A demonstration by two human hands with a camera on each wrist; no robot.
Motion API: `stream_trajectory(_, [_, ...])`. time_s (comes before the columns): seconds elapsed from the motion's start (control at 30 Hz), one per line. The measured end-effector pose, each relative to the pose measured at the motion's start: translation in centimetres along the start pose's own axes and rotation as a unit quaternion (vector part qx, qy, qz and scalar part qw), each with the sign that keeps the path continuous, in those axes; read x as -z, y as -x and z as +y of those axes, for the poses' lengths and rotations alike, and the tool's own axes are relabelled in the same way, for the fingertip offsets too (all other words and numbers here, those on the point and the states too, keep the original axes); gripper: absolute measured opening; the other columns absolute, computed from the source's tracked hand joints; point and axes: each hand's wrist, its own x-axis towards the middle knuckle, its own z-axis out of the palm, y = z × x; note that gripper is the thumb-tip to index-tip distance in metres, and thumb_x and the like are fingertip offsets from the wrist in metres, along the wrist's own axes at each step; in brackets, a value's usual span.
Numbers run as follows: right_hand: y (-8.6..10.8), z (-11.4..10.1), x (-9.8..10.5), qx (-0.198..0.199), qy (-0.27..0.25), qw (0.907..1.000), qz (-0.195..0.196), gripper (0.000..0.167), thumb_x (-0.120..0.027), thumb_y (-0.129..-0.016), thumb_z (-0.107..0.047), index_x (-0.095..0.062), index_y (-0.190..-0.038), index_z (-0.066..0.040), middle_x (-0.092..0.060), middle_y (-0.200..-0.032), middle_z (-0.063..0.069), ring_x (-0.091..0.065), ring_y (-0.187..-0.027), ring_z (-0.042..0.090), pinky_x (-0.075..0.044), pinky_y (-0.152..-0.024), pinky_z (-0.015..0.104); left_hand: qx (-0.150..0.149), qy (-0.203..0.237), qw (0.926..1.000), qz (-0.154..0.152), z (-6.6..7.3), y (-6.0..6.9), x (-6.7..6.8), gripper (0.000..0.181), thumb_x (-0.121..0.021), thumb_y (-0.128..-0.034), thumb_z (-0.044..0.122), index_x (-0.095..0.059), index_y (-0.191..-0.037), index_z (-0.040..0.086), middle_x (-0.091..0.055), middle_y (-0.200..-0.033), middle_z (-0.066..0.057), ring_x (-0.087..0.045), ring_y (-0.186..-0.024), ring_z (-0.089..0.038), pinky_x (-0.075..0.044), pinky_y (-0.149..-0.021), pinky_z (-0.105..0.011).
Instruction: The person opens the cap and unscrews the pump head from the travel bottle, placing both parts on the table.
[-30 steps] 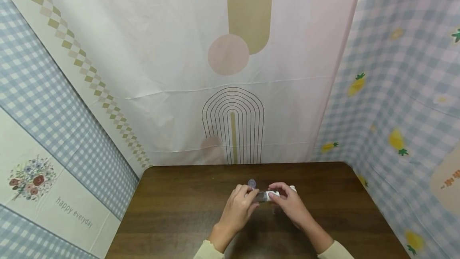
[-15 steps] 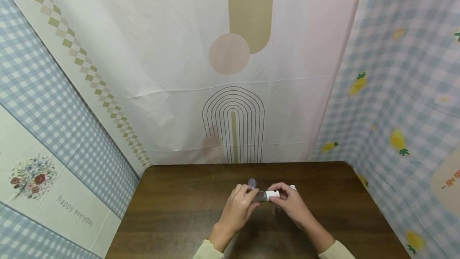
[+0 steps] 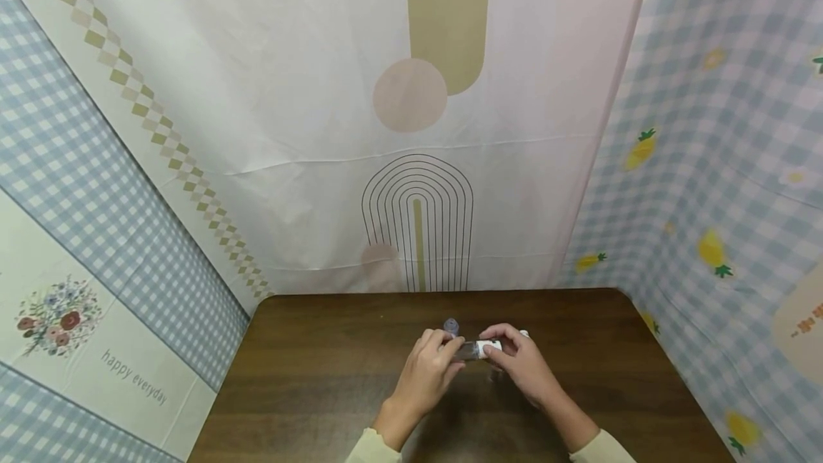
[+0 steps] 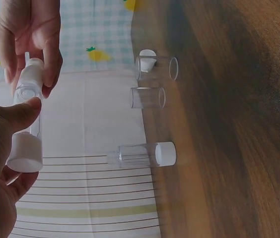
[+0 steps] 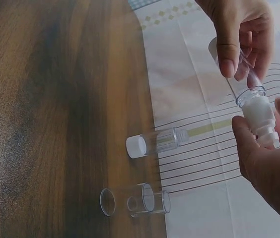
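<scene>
My left hand (image 3: 426, 366) grips a clear pump bottle (image 4: 35, 124) with a white base, held on its side above the table. At the bottle's neck, my right hand (image 3: 519, 363) pinches the white pump top (image 5: 259, 115) between thumb and fingers. The pump top sits against the neck; how tightly it is seated I cannot tell. On the table beyond the hands stands a second clear bottle (image 4: 139, 155) with a white base and no pump top on its bare neck. Part of the held bottle's body is hidden by my left fingers.
Two clear cylindrical covers, a nearer cover (image 4: 149, 98) and a farther cover (image 4: 162, 68), stand on the table toward the right. A small white piece (image 4: 148, 60) shows by the farther one. The brown wooden table (image 3: 308, 370) ends at hanging printed cloths (image 3: 321, 220).
My right thumb and fingers have shifted a little around the pump top. My left hand and the bottle stay almost in place.
</scene>
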Motion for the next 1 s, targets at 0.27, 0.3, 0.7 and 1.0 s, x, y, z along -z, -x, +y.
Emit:
stream_trajectory(0.27, [-0.20, -0.10, -0.39, -0.071, 0.005, 0.9964, 0.046, 0.028, -0.064, -0.102, -0.010, -0.061, -0.122, 0.009, -0.064, -0.118, 0.019, -0.068, -0.089, 0.008, -0.062, -0.076, 0.030, -0.007, -0.014, 0.9999, -0.001, 0.03, 0.17, 0.00, 0.042, -0.091, -0.0767, 0.023, -0.074, -0.113, 0.012, -0.067, -0.104, -0.001, -0.061, -0.092, -0.016, -0.053, -0.082, -0.030])
stream_trajectory(0.3, [-0.21, -0.13, -0.35, -0.077, 0.009, 0.9960, 0.046, 0.028, -0.064, -0.102, -0.010, -0.061, -0.121, 0.010, -0.064, -0.118, 0.020, -0.067, -0.088, 0.008, -0.062, -0.075, 0.031, -0.008, -0.016, 0.9998, -0.001, 0.03, 0.19, -0.02, 0.041, -0.091, -0.0771, 0.023, -0.074, -0.113, 0.012, -0.067, -0.104, -0.001, -0.061, -0.092, -0.016, -0.053, -0.082, -0.030])
stream_trajectory(0.7, [-0.09, -0.21, 0.14, -0.044, 0.035, 0.9979, 0.032, 0.030, -0.074, -0.093, -0.004, -0.062, -0.116, 0.011, -0.063, -0.121, 0.027, -0.067, -0.092, 0.006, -0.057, -0.075, 0.020, -0.006, 0.000, 0.9999, 0.009, 0.05, 0.09, -0.04, 0.044, -0.093, -0.0736, 0.019, -0.074, -0.113, 0.011, -0.067, -0.103, -0.003, -0.061, -0.091, -0.018, -0.053, -0.082, -0.033])
stream_trajectory(1.0, [0.01, 0.25, 0.54, -0.007, 0.004, 0.9999, 0.012, 0.036, -0.078, -0.086, 0.004, -0.059, -0.116, 0.011, -0.059, -0.122, 0.030, -0.066, -0.101, 0.002, -0.056, -0.078, 0.019, 0.004, -0.007, 0.9999, -0.011, 0.15, 0.04, 0.02, 0.041, -0.089, -0.0795, 0.024, -0.073, -0.115, 0.011, -0.067, -0.105, -0.001, -0.061, -0.093, -0.016, -0.053, -0.084, -0.029])
